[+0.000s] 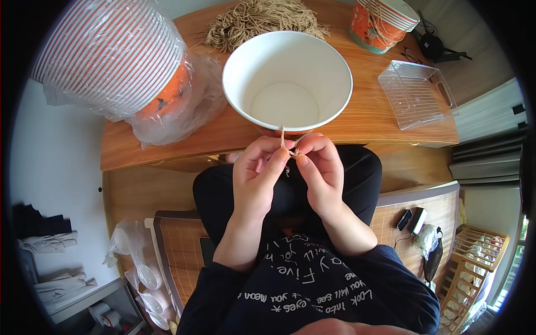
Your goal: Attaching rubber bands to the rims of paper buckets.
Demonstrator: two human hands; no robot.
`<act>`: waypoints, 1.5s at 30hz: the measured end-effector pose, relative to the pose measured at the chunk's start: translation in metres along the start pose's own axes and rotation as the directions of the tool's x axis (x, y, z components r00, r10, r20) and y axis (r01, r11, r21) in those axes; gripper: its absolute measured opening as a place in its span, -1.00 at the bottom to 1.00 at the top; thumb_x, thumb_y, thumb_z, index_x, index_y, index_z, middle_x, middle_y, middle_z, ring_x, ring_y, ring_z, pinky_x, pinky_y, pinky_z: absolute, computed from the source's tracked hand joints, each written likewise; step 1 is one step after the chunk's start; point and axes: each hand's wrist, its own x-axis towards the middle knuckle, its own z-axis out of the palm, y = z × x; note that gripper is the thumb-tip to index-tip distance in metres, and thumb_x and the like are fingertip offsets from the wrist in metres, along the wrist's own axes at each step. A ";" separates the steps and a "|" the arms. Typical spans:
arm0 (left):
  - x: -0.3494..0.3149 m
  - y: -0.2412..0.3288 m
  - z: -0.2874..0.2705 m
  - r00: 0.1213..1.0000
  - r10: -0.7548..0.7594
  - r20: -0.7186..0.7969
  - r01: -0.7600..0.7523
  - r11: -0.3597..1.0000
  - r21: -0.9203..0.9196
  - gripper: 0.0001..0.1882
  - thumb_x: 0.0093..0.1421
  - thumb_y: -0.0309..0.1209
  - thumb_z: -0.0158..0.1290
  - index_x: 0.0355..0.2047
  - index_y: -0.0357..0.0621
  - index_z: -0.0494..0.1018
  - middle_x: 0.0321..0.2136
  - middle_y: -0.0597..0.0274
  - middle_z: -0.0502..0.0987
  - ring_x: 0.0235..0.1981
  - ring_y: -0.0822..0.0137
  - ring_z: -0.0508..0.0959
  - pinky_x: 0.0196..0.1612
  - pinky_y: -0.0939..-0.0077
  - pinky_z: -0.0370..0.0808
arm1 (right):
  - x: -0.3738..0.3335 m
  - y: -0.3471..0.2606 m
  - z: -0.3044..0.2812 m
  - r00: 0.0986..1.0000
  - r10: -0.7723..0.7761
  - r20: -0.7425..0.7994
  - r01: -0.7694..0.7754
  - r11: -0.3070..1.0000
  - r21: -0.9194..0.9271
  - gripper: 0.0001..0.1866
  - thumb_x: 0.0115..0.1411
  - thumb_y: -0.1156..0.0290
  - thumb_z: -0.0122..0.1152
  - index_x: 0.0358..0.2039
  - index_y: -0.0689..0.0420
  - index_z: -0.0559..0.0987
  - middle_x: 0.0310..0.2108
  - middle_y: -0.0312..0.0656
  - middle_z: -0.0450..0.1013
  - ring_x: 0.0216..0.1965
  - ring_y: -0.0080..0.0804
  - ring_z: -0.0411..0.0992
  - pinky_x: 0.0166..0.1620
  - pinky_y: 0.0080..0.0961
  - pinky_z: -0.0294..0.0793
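Note:
A short length of tan twine point(283, 137) is pinched between my two hands, just in front of a white-lined paper bucket point(287, 72). My left hand point(258, 167) grips it between thumb and forefinger, one end standing up above the fingertips. My right hand point(321, 167) pinches the twine close beside, where it bends into what looks like a loop or knot. The bucket stands upright at the table's front edge, its open mouth toward me and nothing inside. Fingers partly hide the twine, so I cannot tell whether it is attached to the bucket.
Left on the wooden table point(368, 125) lies a plastic-wrapped stack of orange buckets point(120, 61). Behind the bucket is a heap of tan twine point(265, 22). At the right are more stacked buckets with cords point(379, 28) and a clear plastic tray point(413, 95).

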 end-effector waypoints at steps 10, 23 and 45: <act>0.002 0.005 0.006 0.998 -0.037 -0.044 0.034 0.998 -0.053 -0.86 0.33 -0.51 0.11 -0.15 -0.26 0.57 -0.23 0.29 0.63 -0.19 0.54 0.54 -0.08 0.64 0.44 | 0.017 -0.023 0.000 0.881 -0.460 0.111 0.403 0.608 -0.684 -0.70 -0.06 0.54 0.50 -0.24 0.11 0.72 -0.30 -0.28 0.62 -0.24 -0.38 0.47 -0.15 -0.47 0.42; 0.003 0.006 0.012 0.999 0.012 -0.053 -0.008 0.997 0.077 -0.88 0.34 -0.46 0.10 -0.20 -0.27 0.52 -0.31 0.36 0.59 -0.41 0.64 0.35 -0.34 0.75 0.25 | 0.022 -0.027 -0.001 0.909 -0.384 0.165 0.368 0.550 -0.749 -0.91 0.11 0.48 0.35 -0.39 0.11 0.58 -0.38 -0.24 0.50 -0.34 -0.23 0.38 -0.23 -0.39 0.34; 0.003 -0.006 0.006 0.944 0.297 0.143 -0.325 0.911 0.254 -0.64 0.33 -0.51 0.05 0.11 -0.30 0.33 -0.30 0.36 0.31 -0.35 0.55 0.26 -0.22 0.68 0.26 | 0.019 -0.027 0.001 0.949 -0.236 0.209 0.315 0.705 -0.635 -0.93 0.16 0.50 0.30 -0.41 0.15 0.55 -0.41 -0.20 0.48 -0.31 -0.20 0.42 -0.17 -0.34 0.39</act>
